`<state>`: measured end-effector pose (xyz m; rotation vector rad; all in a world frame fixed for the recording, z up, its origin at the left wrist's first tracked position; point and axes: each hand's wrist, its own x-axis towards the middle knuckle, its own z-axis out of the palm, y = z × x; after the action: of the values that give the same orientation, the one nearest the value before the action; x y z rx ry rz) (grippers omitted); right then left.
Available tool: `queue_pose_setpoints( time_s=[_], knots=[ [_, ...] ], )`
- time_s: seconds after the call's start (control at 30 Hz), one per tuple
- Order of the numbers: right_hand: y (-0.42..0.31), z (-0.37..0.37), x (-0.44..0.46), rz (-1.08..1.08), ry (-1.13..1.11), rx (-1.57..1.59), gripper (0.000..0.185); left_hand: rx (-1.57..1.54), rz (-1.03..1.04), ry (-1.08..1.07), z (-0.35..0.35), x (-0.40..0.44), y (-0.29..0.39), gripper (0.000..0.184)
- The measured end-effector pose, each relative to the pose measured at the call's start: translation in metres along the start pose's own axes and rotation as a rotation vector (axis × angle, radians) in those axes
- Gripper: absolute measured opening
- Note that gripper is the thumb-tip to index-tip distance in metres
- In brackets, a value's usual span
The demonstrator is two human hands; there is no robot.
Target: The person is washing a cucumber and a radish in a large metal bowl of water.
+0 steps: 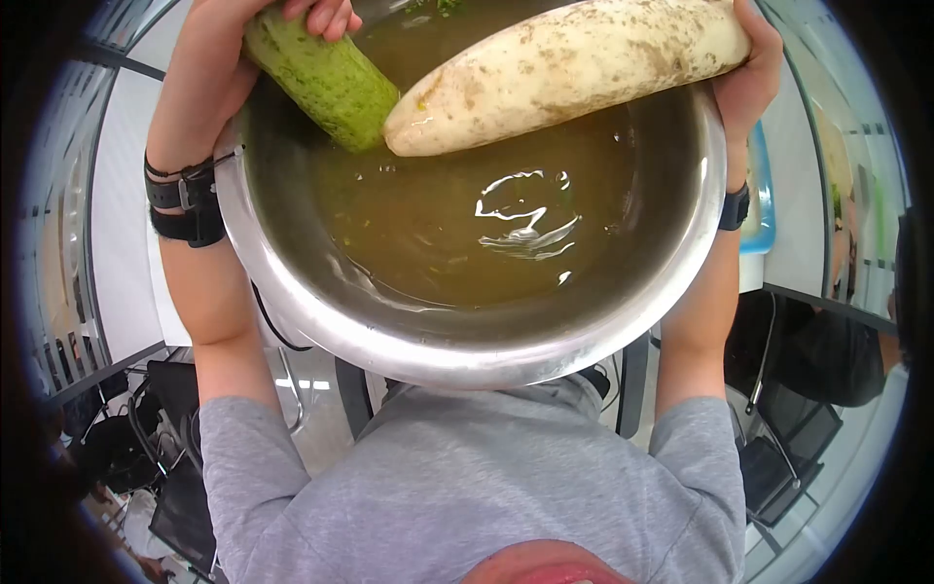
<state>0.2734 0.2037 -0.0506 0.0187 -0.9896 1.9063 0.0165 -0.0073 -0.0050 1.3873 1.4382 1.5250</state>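
Note:
A thick, green, gourd-like vegetable (326,83) is in my left hand (222,44), whose fingers curl over its upper end at the top edge. Its lower end angles down into the steel basin (467,365). My right hand (754,78) grips the right end of a large white radish (584,68), marked with brown soil stains. The radish slants across the basin's upper part, and its left tip meets or overlaps the green vegetable's lower end. Murky brownish water (418,229) with bright ripples lies in the basin beneath both.
Green leafy bits (433,8) show at the basin's far side. To the right, a blue-rimmed container (764,190) stands partly behind my right forearm. Black chairs (180,506) are at the lower left and right. A dark cable (268,316) hangs left of the basin.

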Motion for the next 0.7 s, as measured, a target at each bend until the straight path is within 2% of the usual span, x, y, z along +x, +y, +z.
queue_pose_setpoints(
  time_s=[0.2,0.27,0.4,0.5,0.57,0.7],
  knots=[
    [0.001,0.004,-0.001,-0.036,0.036,-0.083,0.020,-0.078,0.040,0.020,-0.009,0.002,-0.007,0.043],
    [0.000,0.000,-0.001,-0.044,-0.057,-0.171,0.023,-0.299,0.058,0.081,-0.011,0.003,-0.014,0.044],
    [-0.006,0.020,-0.011,0.012,-0.114,-0.112,0.025,-0.265,0.124,0.092,-0.003,0.001,-0.007,0.043],
    [-0.008,0.018,-0.010,0.042,-0.163,-0.213,0.025,-0.364,0.092,0.135,-0.010,0.003,-0.012,0.042],
    [-0.008,0.006,-0.004,-0.002,-0.217,-0.361,0.025,-0.471,0.144,0.157,-0.009,0.005,-0.012,0.042],
    [-0.011,0.005,-0.002,0.009,-0.301,-0.443,0.026,-0.522,0.140,0.229,-0.008,0.005,-0.004,0.042]
  ],
)
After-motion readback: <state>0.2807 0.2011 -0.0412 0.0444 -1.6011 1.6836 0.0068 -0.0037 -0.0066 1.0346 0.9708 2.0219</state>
